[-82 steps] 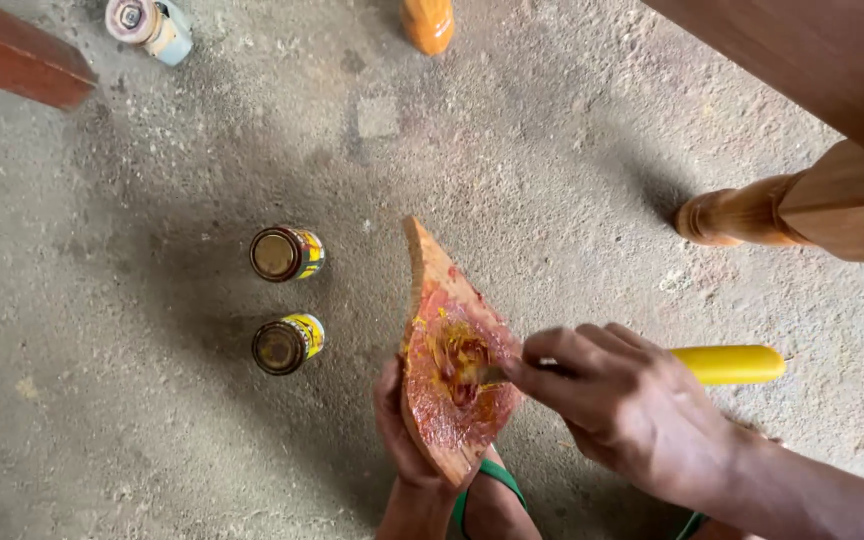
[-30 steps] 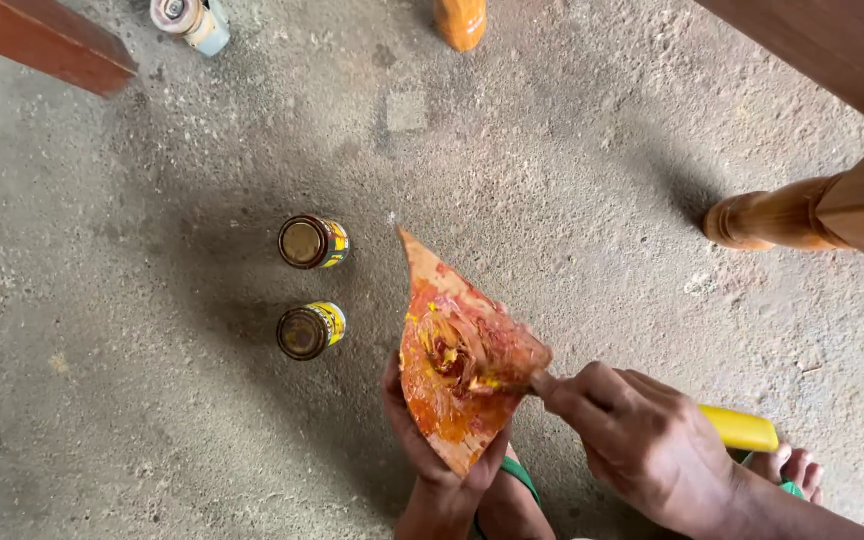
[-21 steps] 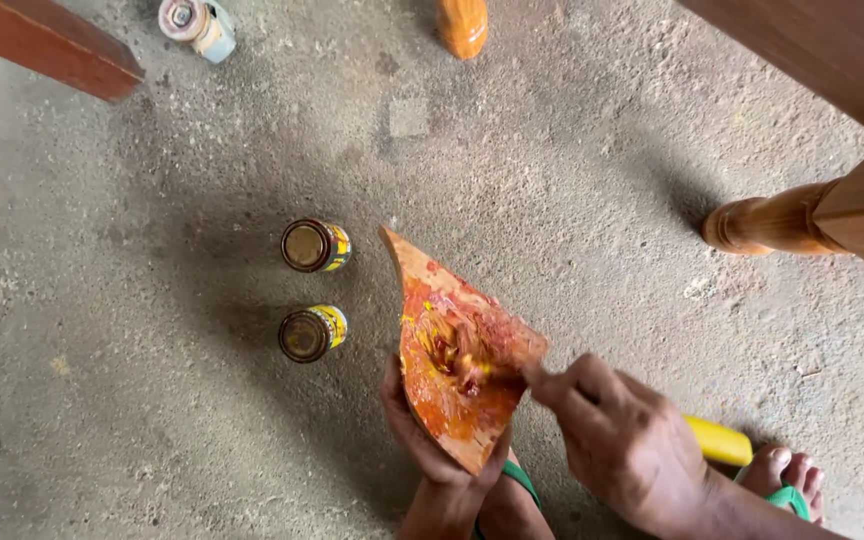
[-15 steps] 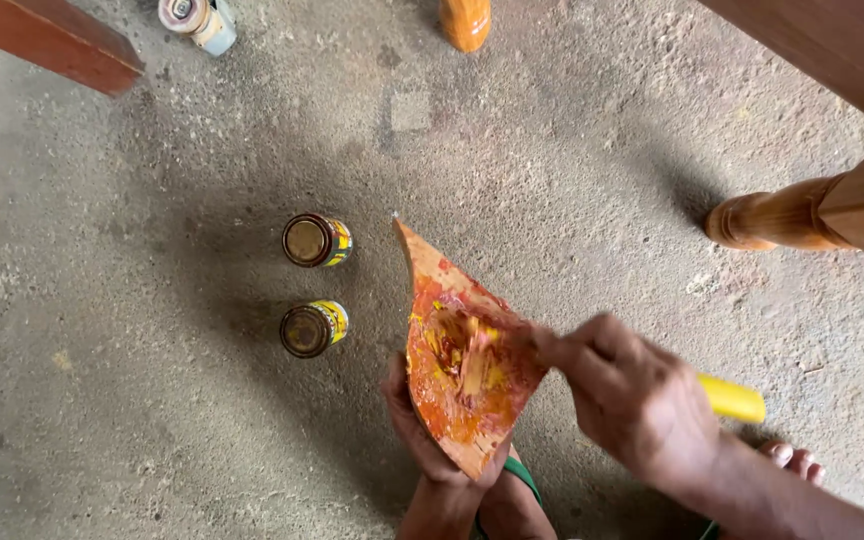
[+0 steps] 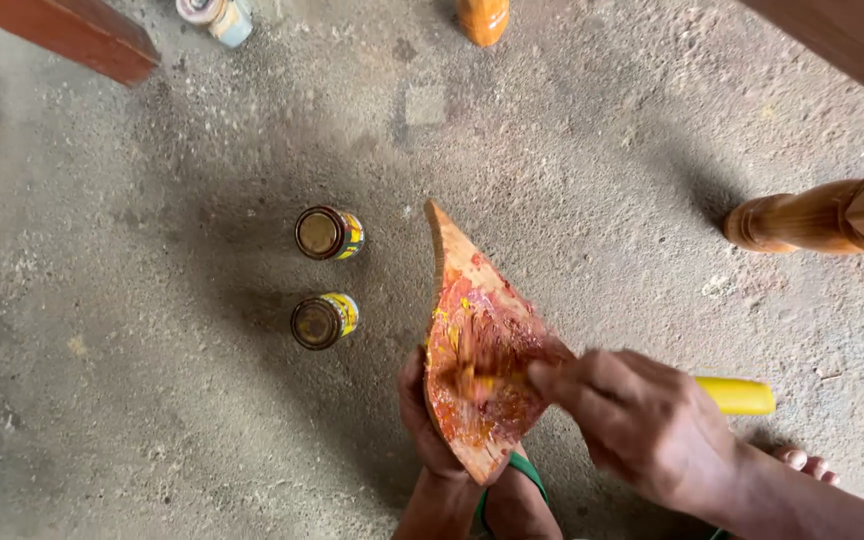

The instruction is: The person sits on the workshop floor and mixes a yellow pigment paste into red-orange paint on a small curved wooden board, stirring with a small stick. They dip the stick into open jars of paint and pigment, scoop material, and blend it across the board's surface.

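My left hand (image 5: 424, 425) grips from below a pointed wooden board (image 5: 477, 340) smeared with orange, red and yellow paste. My right hand (image 5: 642, 425) holds a tool with a yellow handle (image 5: 737, 396); its blurred tip presses into the paste near the board's middle. Two small open cans with yellow labels stand on the floor left of the board, one farther (image 5: 328, 233) and one nearer (image 5: 322, 320).
A turned wooden furniture leg (image 5: 802, 215) stands at the right. A red-brown wooden beam (image 5: 62, 35) crosses the top left. A pale tin (image 5: 214, 15) and an orange leg end (image 5: 482, 18) sit at the top edge. My feet in green-strapped sandals (image 5: 517, 480) are below, on a dusty concrete floor.
My right hand keeps working the tool's tip back and forth over the paste. The board has tilted slightly, and the view has shifted a little.
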